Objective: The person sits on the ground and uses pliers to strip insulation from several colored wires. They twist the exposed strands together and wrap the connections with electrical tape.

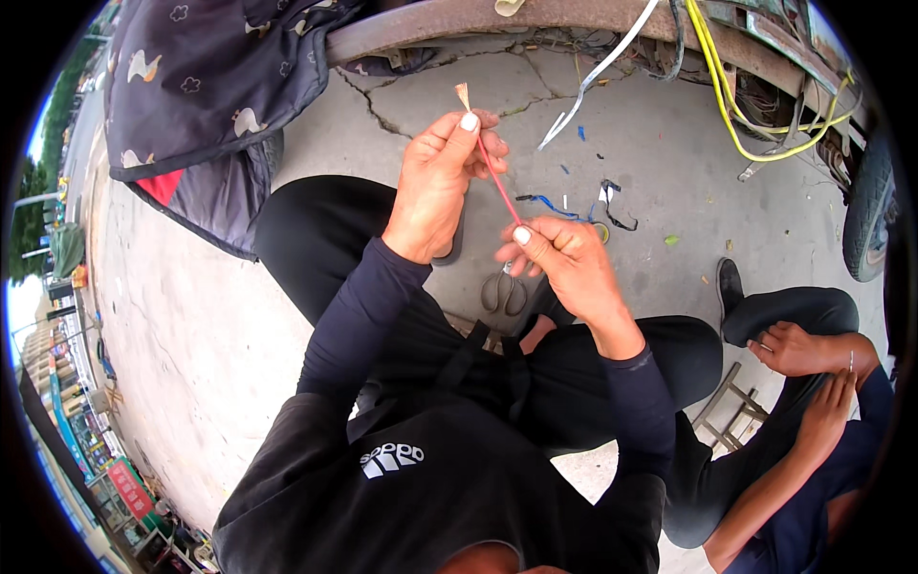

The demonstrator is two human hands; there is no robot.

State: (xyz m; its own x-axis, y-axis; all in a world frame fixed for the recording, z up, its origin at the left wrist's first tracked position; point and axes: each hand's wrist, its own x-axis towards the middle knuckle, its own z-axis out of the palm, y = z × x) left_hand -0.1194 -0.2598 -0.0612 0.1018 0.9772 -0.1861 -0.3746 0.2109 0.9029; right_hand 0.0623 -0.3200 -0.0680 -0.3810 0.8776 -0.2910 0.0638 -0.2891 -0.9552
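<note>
Between my two hands runs a thin red wire, slanting from upper left to lower right. My left hand pinches it near its upper end, where bare copper strands fan out above the thumb. Lower down, my right hand grips the wire between thumb and fingers; whatever lies beyond that grip is hidden by the hand. On the ground below my right hand lies a pair of scissors with dark loop handles, its blades mostly covered.
Blue and black wire scraps litter the concrete beside a roll of tape. A white cable and yellow cables hang from a rusty frame. A patterned quilted cover drapes at left. Another person sits at right, near a wheel.
</note>
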